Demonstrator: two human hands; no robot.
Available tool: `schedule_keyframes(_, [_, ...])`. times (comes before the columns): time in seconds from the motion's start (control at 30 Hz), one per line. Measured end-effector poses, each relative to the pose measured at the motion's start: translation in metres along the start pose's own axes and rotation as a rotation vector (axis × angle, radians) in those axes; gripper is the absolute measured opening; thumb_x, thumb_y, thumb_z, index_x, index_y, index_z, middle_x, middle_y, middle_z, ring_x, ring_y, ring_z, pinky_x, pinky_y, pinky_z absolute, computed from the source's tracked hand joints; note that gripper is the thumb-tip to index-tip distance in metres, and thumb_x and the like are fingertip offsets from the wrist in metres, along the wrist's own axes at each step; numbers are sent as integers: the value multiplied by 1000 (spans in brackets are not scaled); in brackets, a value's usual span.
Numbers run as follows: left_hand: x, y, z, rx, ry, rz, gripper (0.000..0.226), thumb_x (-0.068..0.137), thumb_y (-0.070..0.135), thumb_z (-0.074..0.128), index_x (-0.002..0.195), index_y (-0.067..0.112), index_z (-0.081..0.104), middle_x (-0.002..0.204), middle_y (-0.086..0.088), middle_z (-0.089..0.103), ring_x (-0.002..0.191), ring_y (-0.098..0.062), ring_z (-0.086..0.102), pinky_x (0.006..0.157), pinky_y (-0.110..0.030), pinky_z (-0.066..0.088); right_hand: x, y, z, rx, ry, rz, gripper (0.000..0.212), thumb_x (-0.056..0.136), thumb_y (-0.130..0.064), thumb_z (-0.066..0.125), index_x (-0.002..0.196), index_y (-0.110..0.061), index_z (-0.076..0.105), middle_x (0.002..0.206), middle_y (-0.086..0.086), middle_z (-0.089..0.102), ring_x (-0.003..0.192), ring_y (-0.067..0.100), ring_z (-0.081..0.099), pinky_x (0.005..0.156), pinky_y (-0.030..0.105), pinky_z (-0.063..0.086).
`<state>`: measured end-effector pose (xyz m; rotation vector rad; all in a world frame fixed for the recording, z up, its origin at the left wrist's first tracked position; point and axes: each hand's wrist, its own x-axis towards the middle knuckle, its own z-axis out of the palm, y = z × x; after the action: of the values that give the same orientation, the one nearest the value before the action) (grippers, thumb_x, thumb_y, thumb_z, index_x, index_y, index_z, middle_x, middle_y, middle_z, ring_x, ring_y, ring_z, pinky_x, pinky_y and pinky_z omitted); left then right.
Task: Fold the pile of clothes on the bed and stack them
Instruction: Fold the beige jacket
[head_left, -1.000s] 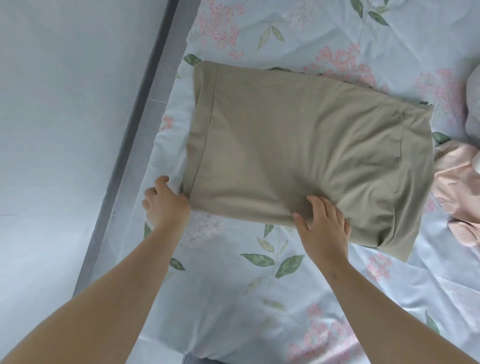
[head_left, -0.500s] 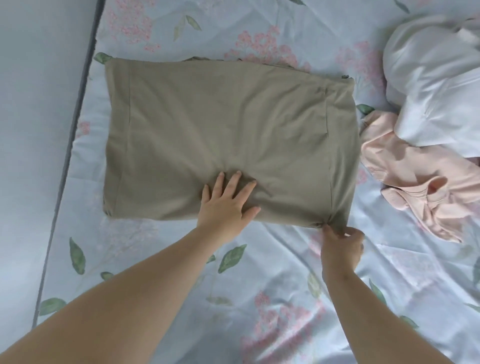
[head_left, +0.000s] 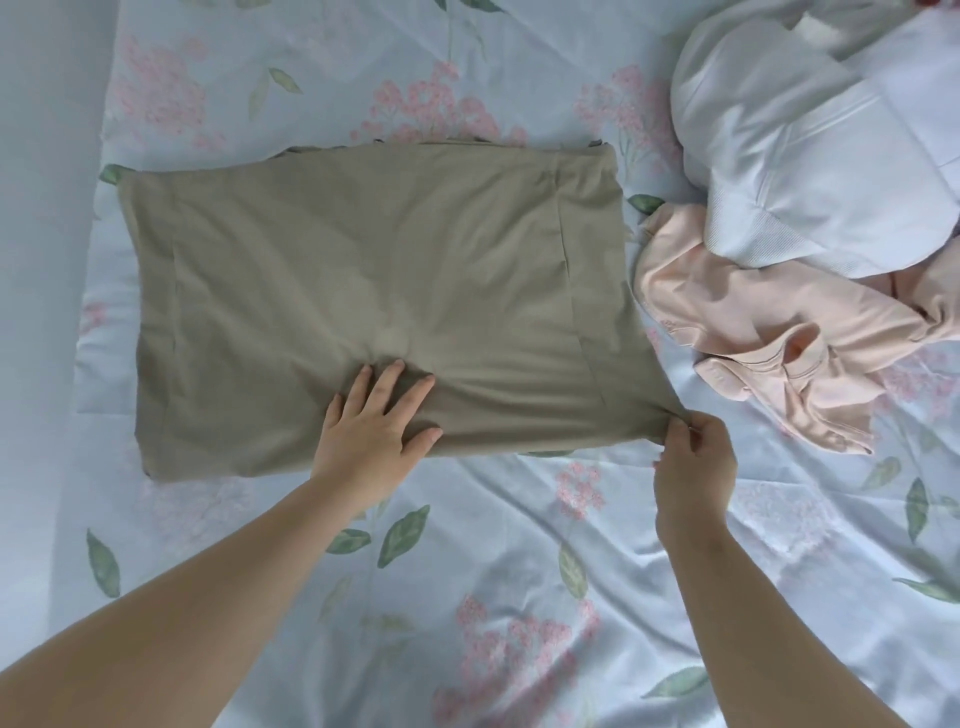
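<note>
While our left hand (head_left: 375, 427) presses flat, fingers spread, on the near edge of the folded khaki garment (head_left: 374, 291), our right hand (head_left: 693, 457) pinches its near right corner. We note the pink garment (head_left: 769, 332) and white garment (head_left: 810, 156) crumpled beyond our right hand on the floral bedsheet (head_left: 519, 571).

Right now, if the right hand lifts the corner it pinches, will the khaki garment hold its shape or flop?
Probably flops: the khaki garment puckers around the pressing left hand. Likely light: the right hand pulls its corner taut with a pinch. Folded layers may slip apart.
</note>
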<state>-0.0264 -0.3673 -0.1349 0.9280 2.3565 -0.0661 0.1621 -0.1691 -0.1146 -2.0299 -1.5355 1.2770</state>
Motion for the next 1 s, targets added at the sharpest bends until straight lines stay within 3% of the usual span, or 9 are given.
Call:
schedule_keyframes(0.1, [1,0,-3,67,94,46,59,89,61,27,144,39,32,155,2,24,141,-30,22,108,-50,26,-9,5,16,83,20,191,17,94,-26,45,104,-15,53,100,7,55,87,26,53,80,41,46])
schedule_keyframes(0.17, [5,0,-9,88,150,93,59,84,59,30,135,34,43,146,-5,40,132,-33,35,98,-55,38,-17,6,31,139,-44,306,41,88,-40,57,119,-15,45,115,5,48,96,25,53,88,42,48])
schedule_keyframes(0.3, [28,-5,-20,142,39,74,72,83,70,11,149,42,4,160,4,3,146,-25,5,115,-50,11,-11,-5,41,64,35,281,13,88,-17,54,100,-16,51,112,15,61,93,33,59,87,44,50])
schedule_keyframes(0.43, [53,-9,-42,132,-15,93,68,92,63,25,148,41,-6,159,9,-9,147,-21,-7,118,-46,3,-8,-38,45,-375,98,-34,34,92,-19,50,126,-18,51,143,7,39,127,31,37,104,41,25])
schedule_keyframes(0.57, [76,-18,-51,158,-84,123,70,91,65,26,149,40,-5,159,11,-12,146,-22,-11,118,-47,1,-26,-71,88,-707,-351,-491,53,96,-41,42,146,-36,25,158,-5,13,144,22,10,113,40,9])
schedule_keyframes(0.67, [85,-24,-52,141,-86,166,71,90,67,24,149,40,-4,158,12,-12,146,-22,-12,118,-45,1,-25,-74,120,-915,-553,-546,59,96,-51,34,149,-42,9,160,-8,-1,146,24,-7,116,45,0])
schedule_keyframes(0.8, [92,-39,-66,254,-4,271,82,76,75,0,150,39,2,160,8,-2,147,-21,-2,117,-43,5,-27,-66,119,-960,-470,-524,56,97,-46,37,149,-37,17,160,-4,8,146,25,1,116,44,4])
schedule_keyframes(0.9, [108,-48,-85,278,121,334,75,84,70,16,150,35,16,159,2,10,147,-23,6,115,-44,8,-59,-58,114,-680,-146,-652,30,88,-25,62,116,-15,59,119,11,56,111,35,52,89,43,37])
schedule_keyframes(1.0, [136,-55,-103,240,207,347,71,89,60,42,149,31,21,159,-1,11,147,-25,4,116,-46,7,-94,-51,109,-519,-238,-245,17,93,-31,51,86,-16,49,87,-2,52,78,24,50,71,32,36])
